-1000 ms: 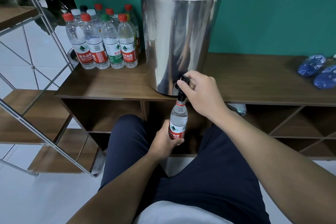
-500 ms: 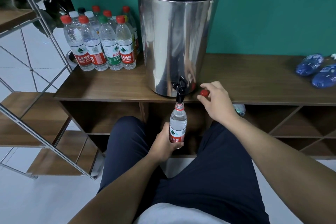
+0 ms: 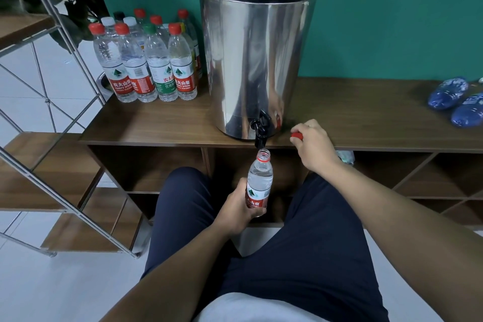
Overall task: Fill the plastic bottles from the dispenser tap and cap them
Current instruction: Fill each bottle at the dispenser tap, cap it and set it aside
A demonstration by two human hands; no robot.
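Note:
A steel dispenser (image 3: 254,60) with a black lid stands on the wooden shelf top (image 3: 162,123). Its black tap (image 3: 260,128) hangs over the front edge. My left hand (image 3: 235,210) grips an uncapped, water-filled plastic bottle (image 3: 259,180) by its red label, upright, its open neck just below the tap. To the right, my right hand (image 3: 312,146) pinches a red cap (image 3: 296,135) at the shelf's front edge.
Several capped bottles (image 3: 146,60) stand in a cluster left of the dispenser. Two blue crumpled objects (image 3: 460,102) lie at the shelf's far right. A metal-framed wooden stair (image 3: 52,165) rises on the left. Open shelf compartments sit below, behind my knees.
My right hand left the tap handle, moved right along the shelf edge and took hold of the red cap. The bottle in my left hand dropped slightly from the tap.

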